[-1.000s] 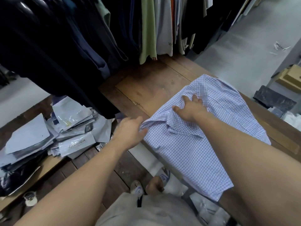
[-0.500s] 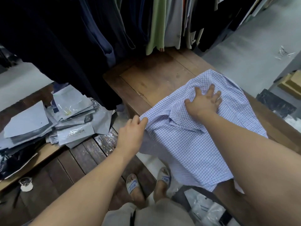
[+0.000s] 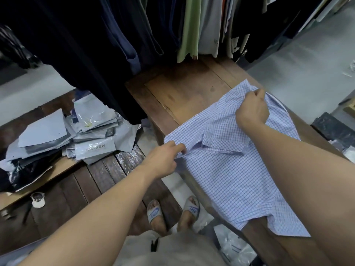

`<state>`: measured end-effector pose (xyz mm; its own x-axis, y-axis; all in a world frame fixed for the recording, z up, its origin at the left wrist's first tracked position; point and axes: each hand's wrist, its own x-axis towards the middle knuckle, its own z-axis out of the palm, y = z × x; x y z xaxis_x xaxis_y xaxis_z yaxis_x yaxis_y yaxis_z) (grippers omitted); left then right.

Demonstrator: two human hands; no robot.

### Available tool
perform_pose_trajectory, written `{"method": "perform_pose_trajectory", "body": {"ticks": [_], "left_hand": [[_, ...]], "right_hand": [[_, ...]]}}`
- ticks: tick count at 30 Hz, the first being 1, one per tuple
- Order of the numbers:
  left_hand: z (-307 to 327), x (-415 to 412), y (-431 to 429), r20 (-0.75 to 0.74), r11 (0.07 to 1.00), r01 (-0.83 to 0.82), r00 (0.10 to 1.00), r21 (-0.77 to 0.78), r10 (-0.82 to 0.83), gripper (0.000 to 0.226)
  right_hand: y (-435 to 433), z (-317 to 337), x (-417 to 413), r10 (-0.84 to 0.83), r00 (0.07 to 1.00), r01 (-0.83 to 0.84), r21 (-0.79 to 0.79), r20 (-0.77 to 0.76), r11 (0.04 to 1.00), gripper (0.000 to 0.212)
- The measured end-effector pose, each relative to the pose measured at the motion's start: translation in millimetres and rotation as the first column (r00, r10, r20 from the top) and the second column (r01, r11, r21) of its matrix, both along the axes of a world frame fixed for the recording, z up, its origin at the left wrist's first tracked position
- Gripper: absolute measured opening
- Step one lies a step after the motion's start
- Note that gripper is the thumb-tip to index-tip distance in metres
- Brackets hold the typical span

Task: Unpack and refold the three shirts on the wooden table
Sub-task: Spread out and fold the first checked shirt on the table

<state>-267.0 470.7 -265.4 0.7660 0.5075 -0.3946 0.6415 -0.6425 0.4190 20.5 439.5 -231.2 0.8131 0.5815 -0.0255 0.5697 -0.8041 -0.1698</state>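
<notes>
Both hands, left hand (image 3: 162, 160) and right hand (image 3: 252, 110), pinch one checked shirt (image 3: 236, 175).

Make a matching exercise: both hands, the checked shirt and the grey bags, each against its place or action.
1 left hand
2 right hand
3 checked shirt
4 grey bags

a spread on the wooden table
b pinches the shirt's left edge
c heaped on the low platform, left
d grips fabric at the shirt's far end

Pairs: 1-b, 2-d, 3-a, 4-c
</notes>
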Motion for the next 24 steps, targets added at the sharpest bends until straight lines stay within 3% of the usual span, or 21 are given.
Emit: {"method": "perform_pose_trajectory", "body": {"ticks": [4, 6, 7, 9, 12, 16, 24], "left_hand": [[4, -5, 1, 0.055, 0.999, 0.041, 0.998, -0.032, -0.039, 0.027], [8, 0, 1, 0.097, 0.999, -0.022, 0.995, 0.039, 0.018, 0.017], [9, 4, 1, 0.116, 0.993, -0.075, 0.991, 0.087, 0.064, 0.024], [9, 12, 2, 0.141, 0.970, -0.175, 0.978, 0.168, 0.152, 0.033], [5, 20, 4, 0.213, 0.954, -0.214, 0.962, 0.209, 0.169, 0.027], [-4, 29, 4, 0.055, 0.974, -0.061, 0.997, 0.217, 0.051, 0.045], [1, 34, 5, -0.031, 0.968, -0.030, 0.999, 0.248, 0.039, 0.055]], "right_hand": [[3, 1, 14, -0.028, 0.999, 0.022, -0.122, -0.043, 0.992, 0.040], [3, 1, 17, -0.024, 0.994, 0.001, -0.206, -0.106, 0.979, 0.043], [3, 0, 17, -0.021, 0.992, -0.008, -0.224, -0.128, 0.975, 0.042], [4, -1, 17, 0.002, 0.991, -0.028, -0.197, -0.133, 0.980, 0.042], [10, -6, 19, 0.102, 0.989, -0.114, -0.102, -0.111, 0.988, 0.037], [18, -8, 27, 0.151, 0.974, -0.146, 0.042, -0.171, 0.988, 0.015], [24, -19, 33, 0.069, 0.985, -0.069, 0.006, -0.159, 0.998, 0.022]]}}
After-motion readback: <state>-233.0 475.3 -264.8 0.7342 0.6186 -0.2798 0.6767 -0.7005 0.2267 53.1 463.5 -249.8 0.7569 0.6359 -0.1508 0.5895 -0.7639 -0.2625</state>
